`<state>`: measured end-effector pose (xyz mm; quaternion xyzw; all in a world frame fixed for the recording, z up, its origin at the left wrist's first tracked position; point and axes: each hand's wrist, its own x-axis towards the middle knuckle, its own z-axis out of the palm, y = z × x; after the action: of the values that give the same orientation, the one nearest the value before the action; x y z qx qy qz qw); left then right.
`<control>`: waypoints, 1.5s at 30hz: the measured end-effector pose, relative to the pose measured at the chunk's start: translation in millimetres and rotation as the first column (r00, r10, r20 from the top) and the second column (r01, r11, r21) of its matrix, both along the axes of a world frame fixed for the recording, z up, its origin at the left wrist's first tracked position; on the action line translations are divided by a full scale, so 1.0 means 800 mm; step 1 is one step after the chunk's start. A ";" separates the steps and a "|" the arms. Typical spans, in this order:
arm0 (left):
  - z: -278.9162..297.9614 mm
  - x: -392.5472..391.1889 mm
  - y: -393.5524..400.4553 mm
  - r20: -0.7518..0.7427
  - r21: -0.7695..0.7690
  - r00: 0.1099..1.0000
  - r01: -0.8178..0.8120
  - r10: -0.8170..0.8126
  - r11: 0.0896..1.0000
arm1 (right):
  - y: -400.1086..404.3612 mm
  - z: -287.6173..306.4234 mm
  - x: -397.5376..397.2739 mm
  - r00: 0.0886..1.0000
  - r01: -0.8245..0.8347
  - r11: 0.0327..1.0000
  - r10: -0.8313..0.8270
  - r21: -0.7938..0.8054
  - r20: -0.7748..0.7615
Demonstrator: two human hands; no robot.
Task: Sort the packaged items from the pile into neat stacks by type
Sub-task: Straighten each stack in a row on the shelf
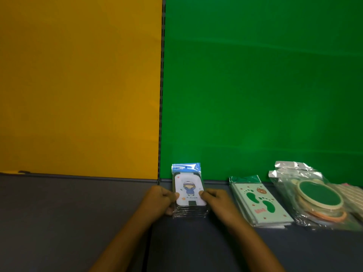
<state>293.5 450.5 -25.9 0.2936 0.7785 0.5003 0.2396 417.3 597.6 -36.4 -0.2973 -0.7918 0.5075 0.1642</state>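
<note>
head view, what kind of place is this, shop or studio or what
Probably a staged recording setup, not a shop: plain yellow backdrop and green backdrop stand behind a dark table, where both hands square up a stack of packaged cards beside other sorted packets.

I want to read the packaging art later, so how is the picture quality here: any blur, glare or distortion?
Head view: dim overall; both the left hand and right hand look soft, while the cartoon-figure stack they grip reads fairly clearly. Glare whitens the wrappers of the round-item packs. Wide-angle bending slants the footprint-print packs.
</note>
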 end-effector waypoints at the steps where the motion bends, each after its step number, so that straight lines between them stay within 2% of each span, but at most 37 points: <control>1: 0.001 0.000 0.000 0.001 -0.011 1.000 -0.013 0.013 1.000 | -0.001 0.000 -0.001 1.000 0.001 1.000 -0.002 0.019 0.022; 7: 0.002 -0.003 -0.001 -0.079 -0.157 0.997 -0.032 0.019 0.987 | -0.003 0.000 -0.003 0.991 -0.052 0.992 0.037 0.119 0.126; 13: 0.003 -0.004 0.000 -0.175 -0.258 0.984 -0.070 0.024 0.964 | -0.003 -0.003 -0.002 0.978 -0.065 0.943 -0.005 0.326 0.207; 16: 0.013 0.007 -0.002 -0.394 -0.349 0.918 -0.192 0.042 0.917 | 0.003 0.005 0.011 0.989 -0.066 0.925 0.012 0.374 0.145; 18: 0.025 0.024 0.004 -0.554 -0.288 0.828 -0.287 0.085 0.914 | 0.018 0.014 0.027 0.998 0.012 0.892 -0.042 0.453 0.056; 21: 0.034 0.056 0.032 -0.612 0.032 0.759 -0.256 0.222 0.966 | 0.056 0.029 0.063 0.994 0.101 0.834 -0.111 0.543 -0.014; 23: 0.033 0.083 0.060 -0.577 0.142 0.785 -0.175 0.225 0.974 | 0.088 0.033 0.089 0.986 0.102 0.796 -0.161 0.596 0.048; 26: 0.027 0.128 0.106 -0.399 0.050 0.916 -0.009 0.028 0.999 | 0.132 0.030 0.119 0.940 0.041 0.793 -0.237 0.607 0.246; 29: 0.015 0.159 0.147 -0.147 -0.039 0.983 0.103 -0.108 0.994 | 0.153 0.018 0.134 0.906 -0.010 0.871 -0.199 0.490 0.373; 31: 0.011 0.173 0.165 0.082 -0.009 0.992 0.098 -0.097 0.995 | 0.158 0.008 0.137 0.901 -0.019 0.912 -0.161 0.409 0.402; 33: 0.011 0.180 0.175 0.290 0.058 0.956 0.018 -0.034 0.998 | 0.161 0.004 0.136 0.901 -0.034 0.918 -0.143 0.394 0.410; 35: 0.007 0.179 0.181 0.392 0.086 0.920 -0.063 0.024 0.994 | 0.162 0.009 0.136 0.904 -0.056 0.927 -0.110 0.370 0.413; 41: -0.012 0.173 0.193 0.421 0.067 0.903 -0.123 0.084 0.990 | 0.163 0.024 0.141 0.945 -0.101 0.957 0.007 0.273 0.326; 45: -0.006 0.178 0.197 0.404 0.036 0.913 -0.076 0.055 0.997 | 0.171 0.028 0.152 0.967 -0.091 0.991 0.064 0.099 0.247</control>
<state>435.5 608.3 -30.8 0.1642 0.7091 0.5771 0.3704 538.7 734.2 -14.0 -0.3163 -0.8438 0.4291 0.0622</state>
